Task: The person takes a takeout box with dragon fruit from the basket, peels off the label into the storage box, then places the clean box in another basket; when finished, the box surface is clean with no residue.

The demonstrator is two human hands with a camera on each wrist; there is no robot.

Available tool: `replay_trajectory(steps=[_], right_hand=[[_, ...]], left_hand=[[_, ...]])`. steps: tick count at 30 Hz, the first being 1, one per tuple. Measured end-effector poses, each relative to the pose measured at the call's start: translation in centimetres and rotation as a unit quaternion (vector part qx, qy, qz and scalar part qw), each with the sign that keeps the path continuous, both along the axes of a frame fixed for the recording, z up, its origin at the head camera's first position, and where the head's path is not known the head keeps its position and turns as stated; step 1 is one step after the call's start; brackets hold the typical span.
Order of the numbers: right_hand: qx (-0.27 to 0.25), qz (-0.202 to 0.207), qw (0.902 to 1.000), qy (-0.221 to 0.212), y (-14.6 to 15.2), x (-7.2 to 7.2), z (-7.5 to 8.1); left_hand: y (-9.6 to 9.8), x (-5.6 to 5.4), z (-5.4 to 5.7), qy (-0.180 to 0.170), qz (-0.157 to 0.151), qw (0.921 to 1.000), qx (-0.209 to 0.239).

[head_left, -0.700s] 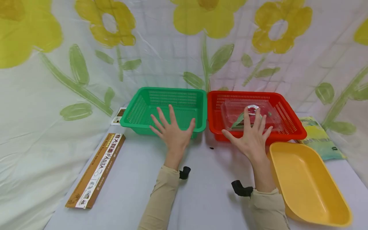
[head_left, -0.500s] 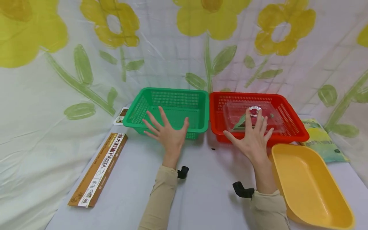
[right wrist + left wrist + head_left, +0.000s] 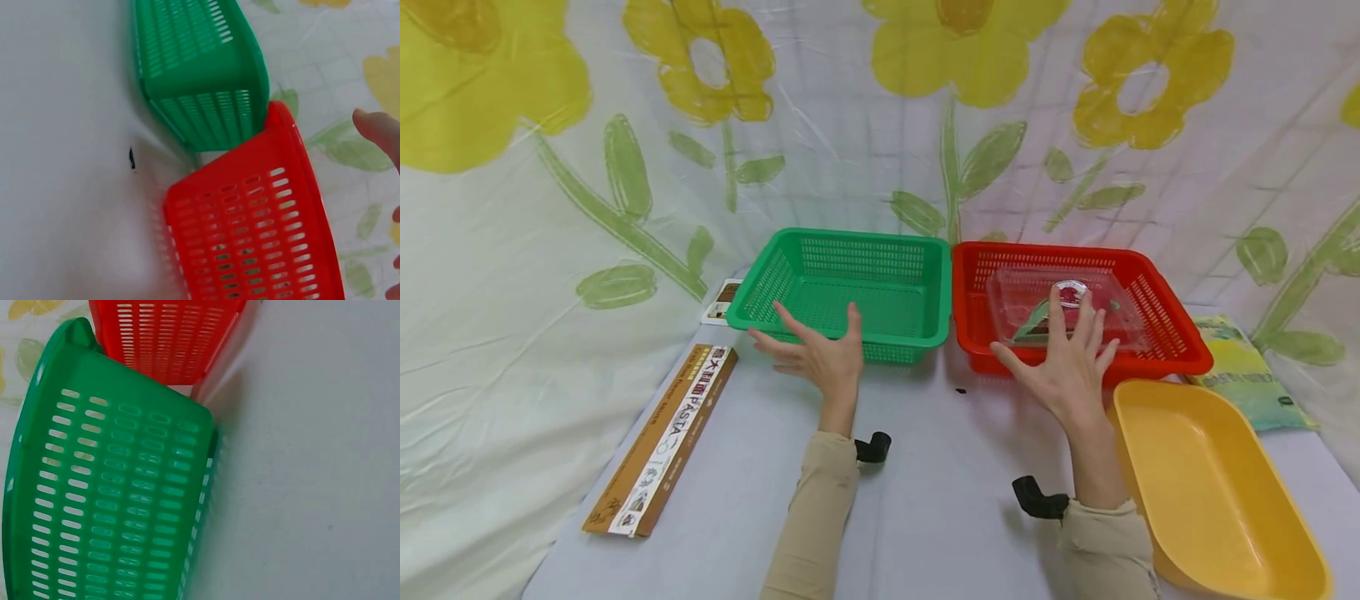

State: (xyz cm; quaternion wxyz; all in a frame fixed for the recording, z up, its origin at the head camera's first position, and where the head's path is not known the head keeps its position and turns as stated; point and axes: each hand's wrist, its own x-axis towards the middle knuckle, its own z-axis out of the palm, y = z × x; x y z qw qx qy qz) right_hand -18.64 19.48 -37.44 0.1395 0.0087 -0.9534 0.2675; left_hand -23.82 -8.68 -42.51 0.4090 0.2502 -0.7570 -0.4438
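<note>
My left hand [image 3: 826, 358] is spread, holding nothing, in front of the green basket [image 3: 760, 322], whose near rim it partly covers in the head view. With fingers apart, my right hand [image 3: 1067, 367] is held in front of the red basket [image 3: 1180, 354] and grips nothing. Inside the red basket lies a clear plastic box [image 3: 1015, 287] with a round label, partly hidden behind the right fingers. The left wrist view shows the green basket's slotted wall [image 3: 112, 487] but no fingers. At the right edge of the right wrist view, the right thumb [image 3: 378, 130] and some fingertips show.
A long brown pasta box [image 3: 662, 437] lies at the left. Yellow tub [image 3: 1217, 492] at the right, beside a yellow-green packet [image 3: 1247, 375]. A small card-like item [image 3: 718, 304] sits by the green basket. A flowered sheet [image 3: 850, 158] hangs behind.
My left hand has moved left and slightly down, its fingers tilting left. The right hand keeps nearly the same pose. The whole scene has shifted slightly right in the view.
</note>
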Motion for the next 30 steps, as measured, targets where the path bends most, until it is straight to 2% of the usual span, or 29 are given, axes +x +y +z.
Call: replay_trajectory(steps=[5, 20, 22, 25, 28, 30], right_hand=[[-0.005, -0.001, 1.0, 0.0, 0.2, 0.0, -0.2], [-0.014, -0.009, 0.9997, -0.016, 0.6, -0.1, -0.5], [-0.013, -0.01, 0.9997, -0.016, 0.6, -0.1, -0.4], [-0.012, -0.011, 0.9998, -0.015, 0.6, -0.2, -0.4], [-0.012, -0.011, 0.9998, -0.014, 0.5, -0.3, -0.3], [-0.013, -0.01, 0.9998, -0.015, 0.5, -0.3, -0.3]], left_hand=[[0.1, -0.2, -0.5, -0.019, -0.004, 0.999, 0.041], [1.7, -0.1, -0.8, -0.013, -0.027, 0.9972, 0.069], [2.3, -0.1, -0.9, 0.0, -0.026, 0.9984, 0.05], [3.2, 0.1, -0.9, 0.018, -0.026, 0.9995, -0.009], [4.3, 0.4, -0.8, 0.037, -0.029, 0.9955, -0.082], [4.9, 0.6, -0.6, 0.046, -0.038, 0.9915, -0.116]])
